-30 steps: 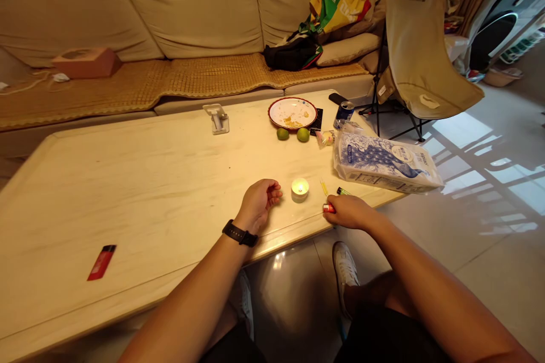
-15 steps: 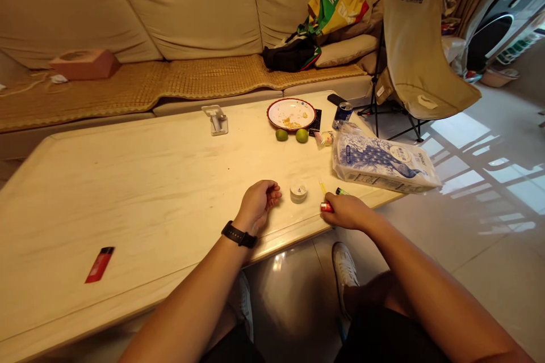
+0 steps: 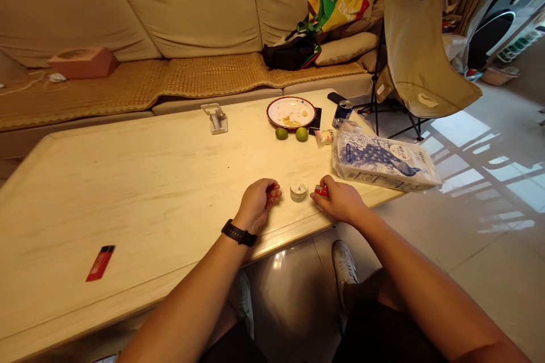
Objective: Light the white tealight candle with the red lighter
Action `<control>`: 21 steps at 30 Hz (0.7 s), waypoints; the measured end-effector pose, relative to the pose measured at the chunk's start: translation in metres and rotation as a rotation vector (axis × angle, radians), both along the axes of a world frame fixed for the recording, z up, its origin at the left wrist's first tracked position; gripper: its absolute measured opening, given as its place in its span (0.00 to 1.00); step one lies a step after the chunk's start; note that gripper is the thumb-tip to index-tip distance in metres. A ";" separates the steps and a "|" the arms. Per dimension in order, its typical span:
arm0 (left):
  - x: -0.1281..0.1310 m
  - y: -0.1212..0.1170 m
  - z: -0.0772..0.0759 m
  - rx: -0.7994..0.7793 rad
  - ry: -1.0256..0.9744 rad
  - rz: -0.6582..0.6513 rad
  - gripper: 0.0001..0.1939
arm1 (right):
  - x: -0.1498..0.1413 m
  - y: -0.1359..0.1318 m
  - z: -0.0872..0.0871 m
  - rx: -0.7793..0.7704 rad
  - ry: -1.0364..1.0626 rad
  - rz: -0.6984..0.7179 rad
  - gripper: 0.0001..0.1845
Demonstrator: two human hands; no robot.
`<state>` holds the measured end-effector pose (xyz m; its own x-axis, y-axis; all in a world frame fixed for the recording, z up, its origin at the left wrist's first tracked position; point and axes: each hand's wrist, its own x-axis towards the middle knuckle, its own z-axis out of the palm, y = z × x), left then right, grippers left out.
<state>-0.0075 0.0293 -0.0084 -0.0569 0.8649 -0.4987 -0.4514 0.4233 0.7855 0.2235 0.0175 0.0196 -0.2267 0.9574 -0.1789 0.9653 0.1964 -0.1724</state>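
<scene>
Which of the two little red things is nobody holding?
The black-tipped red one, lying on the table at far left. The other red one is in the right hand.

red-rimmed plate point(image 3: 293, 103) | green fruits point(image 3: 302, 134) | blue can point(image 3: 342, 110) | camping chair point(image 3: 419, 39) | sofa point(image 3: 183, 5)

a pale table point(image 3: 170, 193) bears a candle point(image 3: 298, 193), plate point(image 3: 281, 106), two limes point(image 3: 302, 134), red lighter point(image 3: 100, 264) and wrapped pack point(image 3: 383, 159).

The worktop point(image 3: 162, 181) is cream-coloured, with faint darker streaks. The candle point(image 3: 298, 194) is white, and the small item point(image 3: 321, 190) in the right fingers point(image 3: 319, 201) is red. The package point(image 3: 378, 159) is white, with a blue peacock pattern. The limes point(image 3: 302, 134) are green.
</scene>
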 end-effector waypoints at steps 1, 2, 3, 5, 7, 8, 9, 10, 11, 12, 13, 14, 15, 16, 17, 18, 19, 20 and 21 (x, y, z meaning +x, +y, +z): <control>0.000 0.000 0.000 0.002 -0.001 -0.002 0.02 | -0.002 0.000 0.001 0.013 0.001 -0.009 0.26; 0.000 0.000 0.000 0.004 0.000 -0.003 0.02 | -0.005 0.000 0.002 0.023 0.001 -0.018 0.27; 0.000 0.000 0.000 0.005 0.000 -0.004 0.02 | -0.008 -0.001 0.004 0.028 0.001 -0.025 0.27; 0.000 -0.001 0.000 0.008 0.000 -0.005 0.02 | -0.014 -0.002 0.007 0.029 0.003 -0.039 0.26; 0.000 -0.001 -0.001 0.009 -0.001 -0.005 0.02 | -0.021 -0.002 0.010 0.016 0.000 -0.047 0.26; 0.000 -0.001 -0.001 0.009 0.000 -0.005 0.02 | -0.024 -0.003 0.012 0.014 -0.003 -0.052 0.26; 0.000 -0.001 -0.001 0.008 0.000 -0.006 0.02 | -0.028 -0.003 0.013 0.015 -0.006 -0.053 0.27; 0.000 -0.001 -0.001 0.007 0.001 -0.007 0.02 | -0.031 -0.003 0.014 0.018 -0.010 -0.055 0.28; 0.000 -0.001 0.000 0.006 0.002 -0.009 0.02 | -0.033 -0.002 0.014 0.018 -0.014 -0.054 0.29; 0.000 -0.001 0.000 0.006 0.002 -0.009 0.02 | -0.036 -0.002 0.015 0.016 -0.018 -0.053 0.30; 0.000 -0.002 0.000 0.008 0.001 -0.009 0.02 | -0.038 -0.002 0.015 0.011 -0.024 -0.052 0.31; 0.000 -0.002 0.001 0.010 0.000 -0.008 0.02 | -0.040 -0.001 0.016 0.003 -0.031 -0.048 0.32; 0.000 -0.002 0.001 0.012 -0.002 -0.008 0.02 | -0.042 -0.001 0.016 -0.005 -0.039 -0.044 0.33; 0.000 -0.001 0.001 0.013 -0.003 -0.007 0.02 | -0.043 -0.001 0.016 -0.010 -0.046 -0.040 0.34; 0.000 -0.001 0.001 0.013 -0.003 -0.007 0.02 | -0.044 -0.001 0.016 -0.013 -0.051 -0.034 0.34; 0.000 -0.001 0.001 0.012 -0.002 -0.007 0.02 | -0.045 0.000 0.016 -0.015 -0.053 -0.029 0.35; 0.000 -0.001 0.001 0.011 -0.001 -0.006 0.03 | -0.046 0.000 0.016 -0.017 -0.053 -0.025 0.35; 0.000 -0.001 0.001 0.010 0.001 -0.005 0.03 | -0.046 0.000 0.016 -0.020 -0.052 -0.021 0.35; 0.000 -0.001 0.001 0.011 0.003 -0.003 0.03 | -0.046 0.000 0.016 -0.024 -0.051 -0.020 0.35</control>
